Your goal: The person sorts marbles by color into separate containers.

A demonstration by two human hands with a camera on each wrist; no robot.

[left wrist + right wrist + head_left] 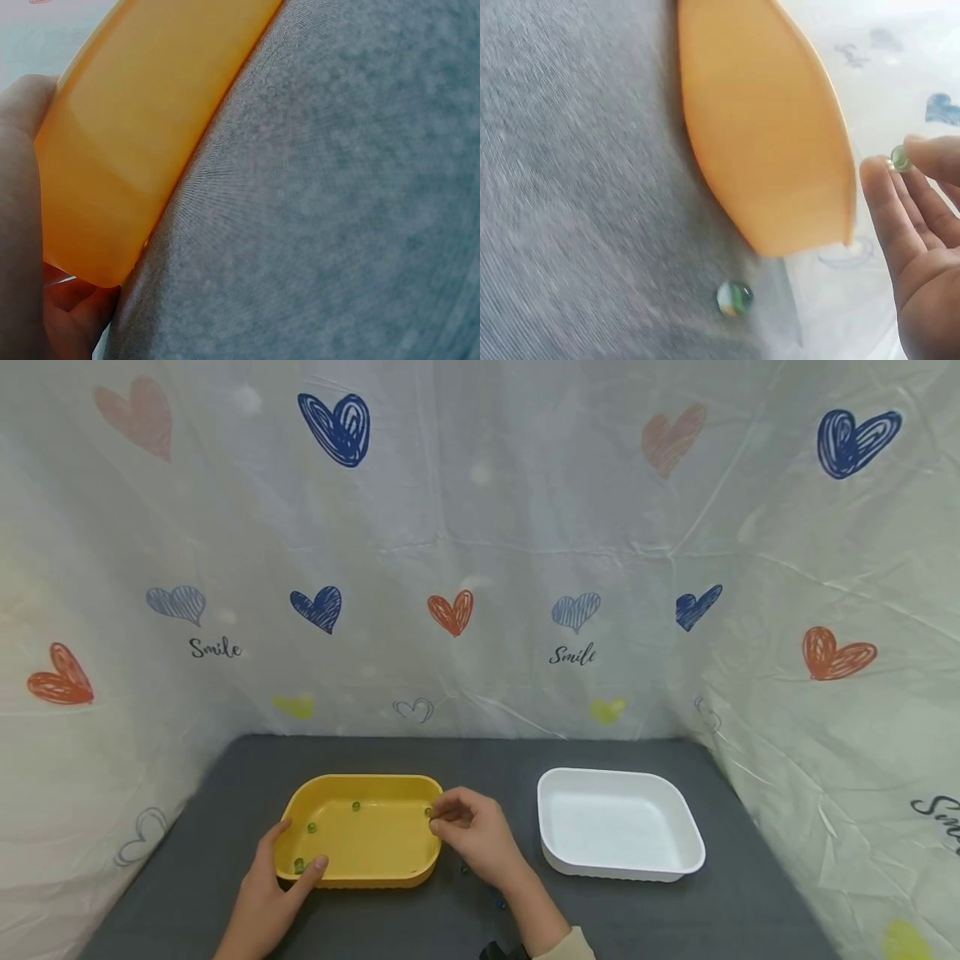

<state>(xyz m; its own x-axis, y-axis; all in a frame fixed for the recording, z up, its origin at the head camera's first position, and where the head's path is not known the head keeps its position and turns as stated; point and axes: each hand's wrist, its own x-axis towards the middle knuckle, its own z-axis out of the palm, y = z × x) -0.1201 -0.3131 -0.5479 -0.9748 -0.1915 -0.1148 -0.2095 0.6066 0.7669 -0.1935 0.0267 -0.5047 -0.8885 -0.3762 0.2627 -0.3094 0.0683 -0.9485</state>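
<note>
My left hand [272, 889] grips the front left corner of a yellow tray [375, 880], its thumb over the rim and the fingers along the outer side. In the left wrist view the tray's wall [161, 97] lies against that hand. At the tray's right rim, my right hand [480, 839] pinches a small green glass marble [900, 157] between thumb and fingertips, raised to rim height. Inside the tray lie several green marbles, one near the back [356, 807], another toward the left [312, 827]. A clear marble with coloured swirls [735, 298] rests on the grey cloth beside the tray.
A white tray [622, 870] stands on the right of the grey cloth-covered table [750, 918]. Small dark blue marbles [501, 903] lie near the right forearm, partly hidden by it. A pale curtain with printed hearts [450, 527] hangs behind and along both sides.
</note>
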